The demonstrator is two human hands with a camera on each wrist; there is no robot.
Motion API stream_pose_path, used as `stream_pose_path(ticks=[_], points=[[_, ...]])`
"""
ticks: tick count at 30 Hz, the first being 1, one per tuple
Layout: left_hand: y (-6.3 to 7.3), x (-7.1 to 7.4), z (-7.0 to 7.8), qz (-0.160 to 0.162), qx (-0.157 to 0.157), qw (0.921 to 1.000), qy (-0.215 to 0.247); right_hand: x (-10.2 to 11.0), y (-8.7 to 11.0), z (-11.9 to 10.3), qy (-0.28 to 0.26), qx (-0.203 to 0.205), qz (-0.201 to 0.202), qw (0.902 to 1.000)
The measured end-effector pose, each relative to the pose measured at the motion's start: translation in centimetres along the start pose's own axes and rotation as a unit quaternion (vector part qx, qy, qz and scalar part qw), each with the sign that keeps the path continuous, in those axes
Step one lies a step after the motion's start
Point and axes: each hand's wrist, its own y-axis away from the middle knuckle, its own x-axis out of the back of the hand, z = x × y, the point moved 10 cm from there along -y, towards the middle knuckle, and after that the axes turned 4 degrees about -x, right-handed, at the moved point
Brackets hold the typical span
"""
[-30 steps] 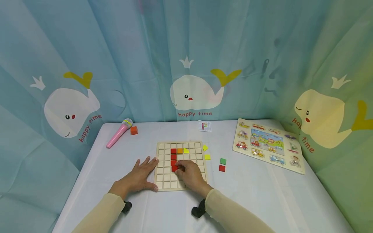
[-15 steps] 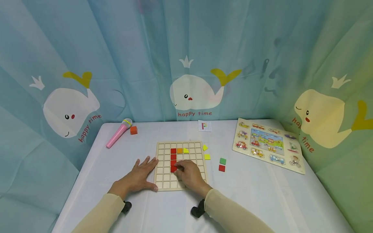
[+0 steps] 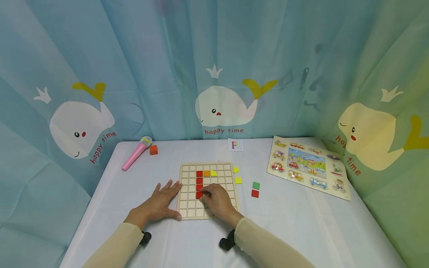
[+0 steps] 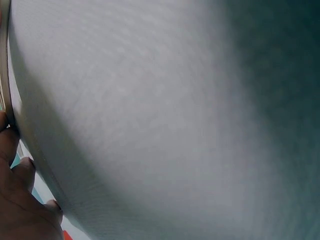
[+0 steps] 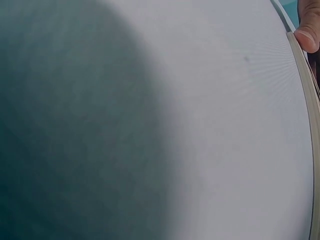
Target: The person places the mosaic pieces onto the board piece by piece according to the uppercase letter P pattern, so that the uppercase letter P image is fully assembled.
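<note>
My left hand (image 3: 161, 201) lies with fingers spread at the left side of a wooden grid board (image 3: 184, 216), fingertips and thumb touching its edge. In the left wrist view, the fingers (image 4: 25, 172) of the left hand show beside the board edge (image 4: 5, 65). The right hand (image 3: 219, 201) is over the board, thumb and forefinger pinching a red square tile (image 3: 199, 195) that sits in a cell at the bottom of a column of red tiles (image 3: 199, 180). An orange tile (image 3: 206, 173) and a yellow tile (image 3: 213, 173) continue the top row rightward. The right palm hides some cells.
Right of the board lie two yellow pieces (image 3: 238, 180), a green tile (image 3: 256, 185) and a red tile (image 3: 255, 193). Behind it is a pattern card (image 3: 235, 145). A vehicle puzzle (image 3: 273, 169) lies right; a pink toy microphone (image 3: 135, 155) and orange cube (image 3: 153, 150) lie left.
The red tile at the right fingertips has settled slightly left into line with the column. The left hand stays where it was.
</note>
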Motion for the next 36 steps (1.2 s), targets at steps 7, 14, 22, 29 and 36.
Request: stream_pose_path(ticks=[7, 14, 22, 29, 36], points=[[0.1, 0.1, 0.1, 0.003, -0.004, 1.0000, -0.001, 0.0, 0.0, 0.1, 0.000, 0.005, 0.003, 1.0000], [0.1, 0.2, 0.0, 0.003, -0.001, 1.0000, -0.002, -0.1, -0.1, 0.0, -0.007, 0.001, -0.003, 1.0000], [0.1, 0.1, 0.0, 0.001, 0.001, 1.0000, 0.001, 0.3, -0.2, 0.4, -0.050, -0.021, -0.013, 0.9984], [0.1, 0.0, -0.1, 0.001, 0.008, 1.0000, -0.001, 1.2, -0.3, 1.4, -0.116, -0.047, -0.001, 0.9921], [0.0, -0.1, -0.1, 0.002, 0.005, 1.0000, 0.003, 3.3, -0.4, 2.5, -0.147, -0.056, 0.016, 0.9875]])
